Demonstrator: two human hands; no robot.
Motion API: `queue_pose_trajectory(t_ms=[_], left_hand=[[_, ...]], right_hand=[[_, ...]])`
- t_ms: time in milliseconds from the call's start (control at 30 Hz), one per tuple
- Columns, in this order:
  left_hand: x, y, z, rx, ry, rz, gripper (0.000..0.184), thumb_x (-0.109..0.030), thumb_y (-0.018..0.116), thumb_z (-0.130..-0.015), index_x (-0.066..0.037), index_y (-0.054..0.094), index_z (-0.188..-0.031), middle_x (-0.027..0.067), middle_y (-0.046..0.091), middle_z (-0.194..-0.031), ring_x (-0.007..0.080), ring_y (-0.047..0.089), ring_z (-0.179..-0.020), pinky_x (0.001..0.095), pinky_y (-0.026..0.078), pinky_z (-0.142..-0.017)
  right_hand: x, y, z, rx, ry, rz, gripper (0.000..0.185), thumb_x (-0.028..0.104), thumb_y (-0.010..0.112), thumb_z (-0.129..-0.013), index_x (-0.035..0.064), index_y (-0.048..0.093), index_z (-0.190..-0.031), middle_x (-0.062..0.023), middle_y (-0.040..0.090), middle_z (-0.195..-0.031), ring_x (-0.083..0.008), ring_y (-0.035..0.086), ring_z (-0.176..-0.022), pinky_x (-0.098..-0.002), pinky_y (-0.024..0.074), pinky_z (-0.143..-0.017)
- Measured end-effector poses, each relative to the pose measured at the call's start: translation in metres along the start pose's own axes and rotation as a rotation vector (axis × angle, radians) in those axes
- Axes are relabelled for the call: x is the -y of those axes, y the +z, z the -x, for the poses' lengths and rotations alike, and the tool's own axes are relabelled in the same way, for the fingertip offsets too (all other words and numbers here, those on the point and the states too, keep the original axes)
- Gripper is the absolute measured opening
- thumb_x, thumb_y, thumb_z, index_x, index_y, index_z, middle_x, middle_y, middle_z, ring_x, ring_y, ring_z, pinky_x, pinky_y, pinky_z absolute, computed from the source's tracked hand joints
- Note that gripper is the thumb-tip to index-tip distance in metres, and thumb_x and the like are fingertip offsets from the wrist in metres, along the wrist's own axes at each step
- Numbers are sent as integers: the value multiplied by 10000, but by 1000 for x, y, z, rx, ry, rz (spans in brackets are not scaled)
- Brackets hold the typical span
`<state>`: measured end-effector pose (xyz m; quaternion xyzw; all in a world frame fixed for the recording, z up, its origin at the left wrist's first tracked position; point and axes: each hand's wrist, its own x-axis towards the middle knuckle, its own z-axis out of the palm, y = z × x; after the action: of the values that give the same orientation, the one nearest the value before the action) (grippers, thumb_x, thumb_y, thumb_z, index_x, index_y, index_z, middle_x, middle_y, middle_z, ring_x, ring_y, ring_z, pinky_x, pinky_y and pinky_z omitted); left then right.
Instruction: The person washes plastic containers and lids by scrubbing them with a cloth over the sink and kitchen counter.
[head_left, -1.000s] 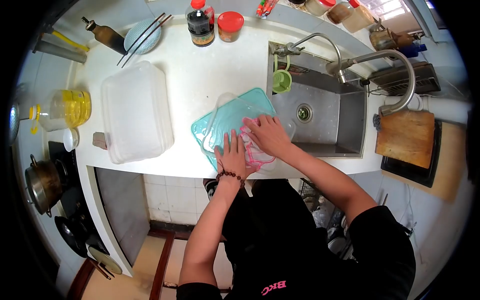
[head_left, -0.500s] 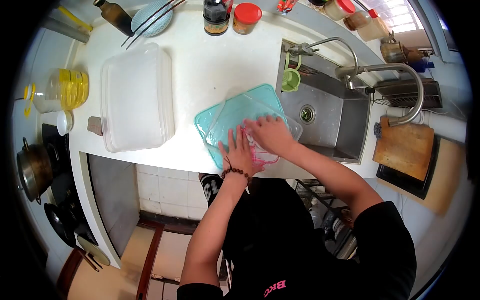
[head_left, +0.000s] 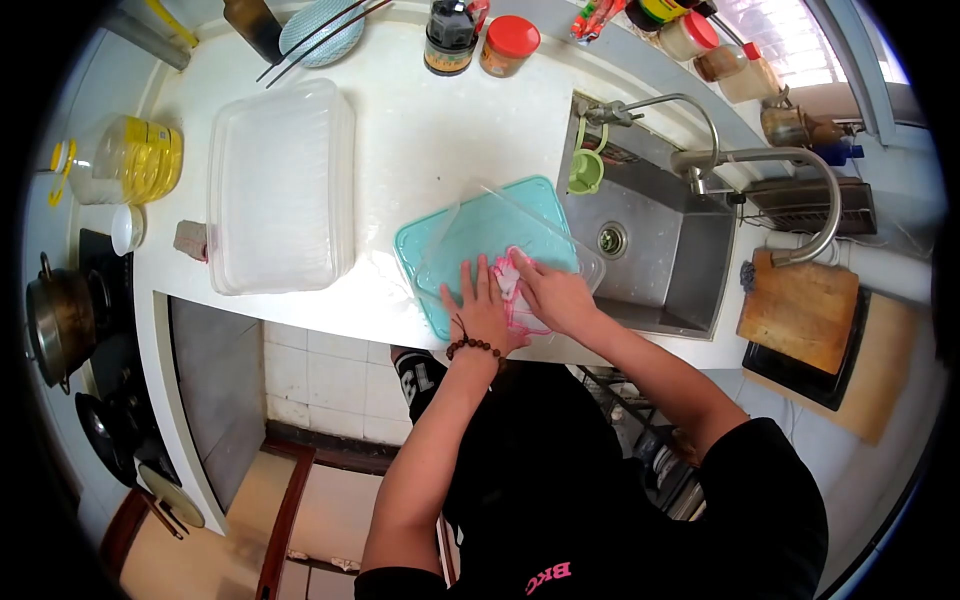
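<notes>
A teal rectangular lid (head_left: 503, 208) lies at the counter's front edge, left of the sink. Over it, turned at an angle, rests a clear plastic lid (head_left: 592, 268). My left hand (head_left: 480, 310) presses down flat, fingers spread, on the clear lid. A white cloth with pink edging (head_left: 520, 308) is bunched on that lid beside the left hand. My right hand (head_left: 556, 296) has its fingers curled onto the cloth, pressing it against the surface; the fingertips are partly hidden in its folds.
A large translucent plastic box (head_left: 282, 190) stands to the left. Behind are a dark jar (head_left: 450, 45), a red-lidded jar (head_left: 510, 46) and a plate (head_left: 322, 38) with chopsticks. To the right is the sink (head_left: 640, 265), its faucet (head_left: 835, 200) arching over it. An oil bottle (head_left: 150, 160) lies far left.
My right hand has shifted slightly right and down with the cloth, showing more of it. My left hand stays flat on the lid. The whole view has moved slightly.
</notes>
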<state>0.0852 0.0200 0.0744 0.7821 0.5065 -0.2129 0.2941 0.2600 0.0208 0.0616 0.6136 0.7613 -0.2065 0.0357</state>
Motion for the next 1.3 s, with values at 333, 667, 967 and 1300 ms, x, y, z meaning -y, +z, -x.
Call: queue_pose_trajectory(t_ms=[333,667,967,1300], left_hand=[[0,6,1,-71,31,27,1365,-791,767,-614,21,258,-1585,169,89,-1700,399,86,-1560,694,163,-1183],[1,5,-1,-55,28,24,1348,-791,759,-632,6,251,-1594,157,60,-1707,403,57,-1563,702,146,-1182],[-1,2,3,-47,24,1,1364,-810,746,-627,13,245,-1592,151,70,-1707,388,54,-1567,681,165,-1190],[-2,7,0,-61,18,-3,1382,-828,734,-620,6,228,-1600,145,69,-1708,385,35,-1569,686,152,-1189]], right_hand=[[10,-11,-10,49,-98,29,446,225,572,-956,167,549,-1398,-131,716,-882,-337,712,-742,-478,562,-592],[2,-21,-9,74,-33,96,563,161,529,-939,172,456,-1497,-147,729,-937,-351,716,-719,-483,568,-596],[-4,-24,-11,82,-32,49,588,173,575,-912,143,465,-1488,-144,714,-905,-360,710,-699,-469,565,-579],[-7,-5,-5,44,-90,135,596,160,548,-931,112,417,-1510,-160,709,-944,-346,715,-696,-455,553,-560]])
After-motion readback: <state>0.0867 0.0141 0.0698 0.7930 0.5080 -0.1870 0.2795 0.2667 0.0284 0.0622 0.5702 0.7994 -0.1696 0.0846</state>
